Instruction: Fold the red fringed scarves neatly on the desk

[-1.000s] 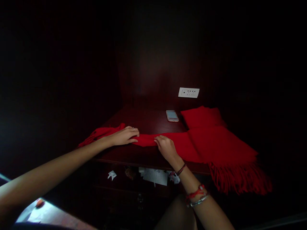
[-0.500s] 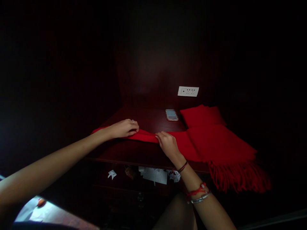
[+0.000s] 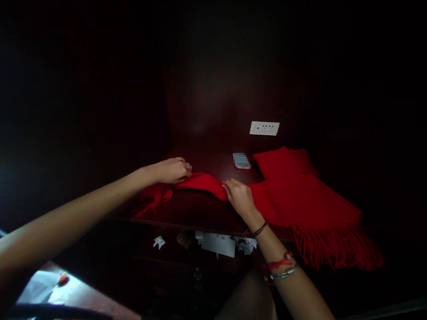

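Note:
A long red scarf (image 3: 300, 200) with a fringed end lies across a dark wooden table (image 3: 193, 209), its fringe hanging over the front right edge. My left hand (image 3: 173, 170) is closed on the scarf's left part, lifted a little off the table, and the loose left end droops below it. My right hand (image 3: 239, 197) is closed on the scarf near its middle, pinching the cloth. A raised hump of scarf runs between the two hands.
A folded red cloth (image 3: 283, 162) lies at the back right, with a phone (image 3: 241, 161) beside it. A white wall socket (image 3: 264, 128) sits above them. Scraps of paper (image 3: 215, 243) lie on a shelf under the table. The room is very dark.
Both hands have moved away from me and lifted the scarf. The left part, flat on the table before, now hangs in a hump with its end drooping.

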`<action>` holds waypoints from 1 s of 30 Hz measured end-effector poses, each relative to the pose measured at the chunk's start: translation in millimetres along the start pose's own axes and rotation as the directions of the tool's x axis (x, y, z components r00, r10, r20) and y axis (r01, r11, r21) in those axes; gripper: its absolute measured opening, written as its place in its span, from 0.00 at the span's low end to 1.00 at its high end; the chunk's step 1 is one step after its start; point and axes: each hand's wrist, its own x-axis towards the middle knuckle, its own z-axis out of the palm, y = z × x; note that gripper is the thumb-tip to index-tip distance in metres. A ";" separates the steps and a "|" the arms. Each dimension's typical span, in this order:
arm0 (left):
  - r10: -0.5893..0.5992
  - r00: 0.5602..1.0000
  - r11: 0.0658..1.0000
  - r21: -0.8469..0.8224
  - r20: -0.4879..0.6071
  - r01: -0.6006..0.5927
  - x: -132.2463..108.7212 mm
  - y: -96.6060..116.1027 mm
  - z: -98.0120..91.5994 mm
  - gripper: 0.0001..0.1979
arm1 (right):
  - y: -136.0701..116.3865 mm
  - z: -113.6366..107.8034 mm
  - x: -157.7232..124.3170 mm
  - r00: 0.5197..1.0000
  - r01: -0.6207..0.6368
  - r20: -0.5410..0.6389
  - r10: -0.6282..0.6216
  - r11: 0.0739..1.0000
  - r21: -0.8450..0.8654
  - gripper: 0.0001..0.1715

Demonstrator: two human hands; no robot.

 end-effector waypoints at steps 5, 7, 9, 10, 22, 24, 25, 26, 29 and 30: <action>-0.018 1.000 1.000 0.012 -0.016 0.018 5.8 -5.8 3.8 0.09 | 2.7 -0.6 -3.7 1.000 -0.017 0.022 0.017 1.000 -0.004 0.13; -0.037 0.999 0.999 0.017 -0.039 0.037 5.9 -4.7 4.6 0.09 | 4.8 -0.7 -5.9 0.999 -0.030 0.021 0.030 1.000 0.000 0.13; -0.051 0.998 0.999 -0.006 -0.037 0.050 5.5 -0.3 7.3 0.08 | 8.2 -1.4 -7.6 0.999 -0.050 0.002 0.050 0.999 0.011 0.13; -0.060 0.998 0.998 -0.030 -0.026 0.059 4.9 2.8 9.8 0.07 | 10.2 -1.9 -8.3 0.998 -0.058 -0.010 0.058 0.998 0.019 0.13; 0.027 1.000 0.997 0.073 -0.016 -0.026 -13.7 28.5 39.2 0.09 | 25.1 3.2 -14.8 0.995 -0.078 -0.052 0.084 0.992 0.104 0.13; 0.032 0.999 0.994 0.102 -0.016 -0.030 -16.2 26.0 37.0 0.09 | 26.6 3.8 -14.8 0.994 -0.081 -0.067 0.089 0.990 0.115 0.13; 0.028 1.000 0.993 0.112 -0.013 -0.026 -17.7 25.5 37.6 0.08 | 27.2 3.7 -14.6 0.993 -0.083 -0.073 0.092 0.989 0.119 0.14; 0.009 1.000 0.993 0.121 -0.014 -0.007 -19.4 25.8 39.5 0.07 | 27.6 3.5 -14.2 0.992 -0.085 -0.078 0.095 0.989 0.122 0.14; -0.118 0.991 0.982 0.138 -0.062 0.125 -24.9 31.2 51.5 0.10 | 26.8 2.8 -12.8 0.992 -0.081 -0.084 0.091 0.989 0.122 0.14; -0.163 0.983 0.974 0.147 -0.081 0.174 -26.9 33.1 56.0 0.11 | 26.2 2.8 -12.6 0.993 -0.078 -0.082 0.088 0.990 0.116 0.13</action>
